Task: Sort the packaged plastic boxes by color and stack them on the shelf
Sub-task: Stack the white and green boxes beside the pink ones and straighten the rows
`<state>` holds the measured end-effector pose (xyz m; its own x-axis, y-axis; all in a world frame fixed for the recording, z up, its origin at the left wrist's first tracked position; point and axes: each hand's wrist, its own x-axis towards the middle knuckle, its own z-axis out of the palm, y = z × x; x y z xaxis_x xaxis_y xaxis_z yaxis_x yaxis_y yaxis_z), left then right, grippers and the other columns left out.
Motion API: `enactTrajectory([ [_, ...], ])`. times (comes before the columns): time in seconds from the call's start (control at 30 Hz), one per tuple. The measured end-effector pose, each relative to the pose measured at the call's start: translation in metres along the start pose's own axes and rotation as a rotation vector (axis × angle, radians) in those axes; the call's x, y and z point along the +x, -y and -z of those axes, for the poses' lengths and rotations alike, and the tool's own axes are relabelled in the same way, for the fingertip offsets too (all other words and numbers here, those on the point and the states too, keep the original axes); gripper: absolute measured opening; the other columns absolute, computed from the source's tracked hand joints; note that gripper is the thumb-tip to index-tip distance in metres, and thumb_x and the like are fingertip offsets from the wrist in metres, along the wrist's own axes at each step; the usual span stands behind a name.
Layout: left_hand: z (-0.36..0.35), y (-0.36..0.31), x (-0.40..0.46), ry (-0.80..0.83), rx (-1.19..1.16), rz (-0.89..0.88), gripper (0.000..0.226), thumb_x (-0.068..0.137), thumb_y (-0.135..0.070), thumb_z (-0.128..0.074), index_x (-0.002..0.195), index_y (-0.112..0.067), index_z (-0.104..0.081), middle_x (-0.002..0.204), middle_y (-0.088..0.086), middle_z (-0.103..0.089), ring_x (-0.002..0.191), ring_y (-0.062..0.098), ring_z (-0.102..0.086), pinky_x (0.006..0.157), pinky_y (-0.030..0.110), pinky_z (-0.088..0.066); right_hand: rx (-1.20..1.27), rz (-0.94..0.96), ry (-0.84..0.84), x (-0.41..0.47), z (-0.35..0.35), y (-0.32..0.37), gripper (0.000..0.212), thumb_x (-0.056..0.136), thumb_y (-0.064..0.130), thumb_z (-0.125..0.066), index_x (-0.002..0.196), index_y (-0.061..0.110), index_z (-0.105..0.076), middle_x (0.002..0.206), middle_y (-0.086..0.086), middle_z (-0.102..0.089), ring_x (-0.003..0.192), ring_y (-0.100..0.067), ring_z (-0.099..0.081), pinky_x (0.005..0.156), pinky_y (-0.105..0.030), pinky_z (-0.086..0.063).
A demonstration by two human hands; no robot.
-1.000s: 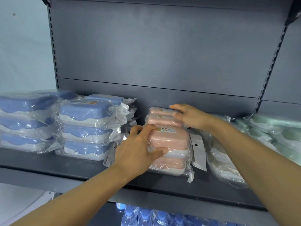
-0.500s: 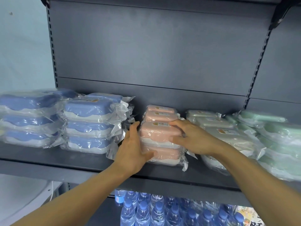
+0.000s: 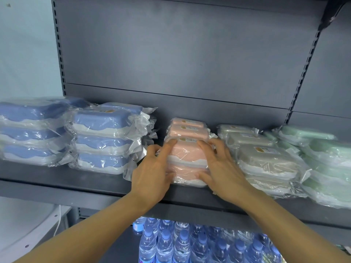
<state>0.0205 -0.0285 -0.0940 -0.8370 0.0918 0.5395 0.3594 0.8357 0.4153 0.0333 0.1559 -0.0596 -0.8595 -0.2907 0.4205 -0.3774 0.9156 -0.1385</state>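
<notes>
A stack of pink packaged boxes (image 3: 187, 154) stands in the middle of the grey shelf (image 3: 76, 184), with more pink boxes behind it. My left hand (image 3: 153, 171) presses against the stack's left side with straight fingers. My right hand (image 3: 221, 168) presses its right side, fingers spread over the front boxes. Blue boxes (image 3: 102, 141) are stacked in two piles to the left. Beige boxes (image 3: 266, 160) stand just right of the pink ones, and green boxes (image 3: 326, 164) fill the far right.
The shelf's back panel (image 3: 190, 63) rises behind the stacks. Below the shelf stand several shrink-wrapped water bottles (image 3: 182, 242) with blue caps. A white rounded object (image 3: 24, 230) sits at the lower left, beside a pale wall.
My right hand came down from the top of the rear pink boxes to the right side of the front stack. Both hands now flank the pink stack. The view shifted right.
</notes>
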Motion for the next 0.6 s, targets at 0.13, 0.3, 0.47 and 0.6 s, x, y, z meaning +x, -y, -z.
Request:
enactTrajectory([
  [0.13,-0.003,0.001,0.007,-0.006,0.044,0.002,0.082,0.085,-0.026,-0.064,0.144,-0.046,-0.010,0.128,-0.003,-0.032,0.095,0.017,-0.057,0.065,0.028,-0.045,0.011,-0.002,-0.005,0.007,-0.006,-0.006,0.082,0.089,0.033,-0.062,0.150,0.028,-0.009,0.147,0.006,-0.003,0.133,-0.018,-0.020,0.106,-0.031,-0.034],
  [0.3,-0.008,0.002,0.015,0.003,0.043,-0.001,0.082,0.083,-0.024,-0.065,0.142,-0.045,-0.012,0.131,-0.001,-0.028,0.095,0.021,-0.057,0.072,0.031,-0.049,-0.028,0.004,-0.002,0.014,-0.008,-0.012,0.082,0.089,0.038,-0.060,0.150,0.028,-0.007,0.147,0.005,-0.003,0.134,-0.019,-0.021,0.106,-0.032,-0.034],
  [0.47,-0.007,0.000,0.021,-0.126,0.289,-0.192,0.091,0.060,-0.036,-0.083,0.137,-0.030,-0.034,0.148,0.010,-0.027,0.127,0.031,-0.039,0.095,0.045,-0.045,-0.062,0.025,0.037,0.019,-0.003,-0.013,0.081,0.087,0.040,-0.061,0.149,0.027,-0.011,0.145,0.004,-0.009,0.132,-0.019,-0.024,0.109,-0.031,-0.029],
  [0.6,-0.007,0.002,0.026,-0.120,0.368,-0.308,0.097,0.049,-0.041,-0.087,0.133,-0.025,-0.041,0.135,0.002,-0.048,0.120,0.029,-0.047,0.090,0.046,-0.048,0.056,0.010,0.103,0.027,0.016,-0.019,0.057,0.092,0.038,-0.051,0.144,0.029,-0.029,0.139,0.004,-0.026,0.130,-0.019,-0.023,0.109,-0.034,-0.027],
])
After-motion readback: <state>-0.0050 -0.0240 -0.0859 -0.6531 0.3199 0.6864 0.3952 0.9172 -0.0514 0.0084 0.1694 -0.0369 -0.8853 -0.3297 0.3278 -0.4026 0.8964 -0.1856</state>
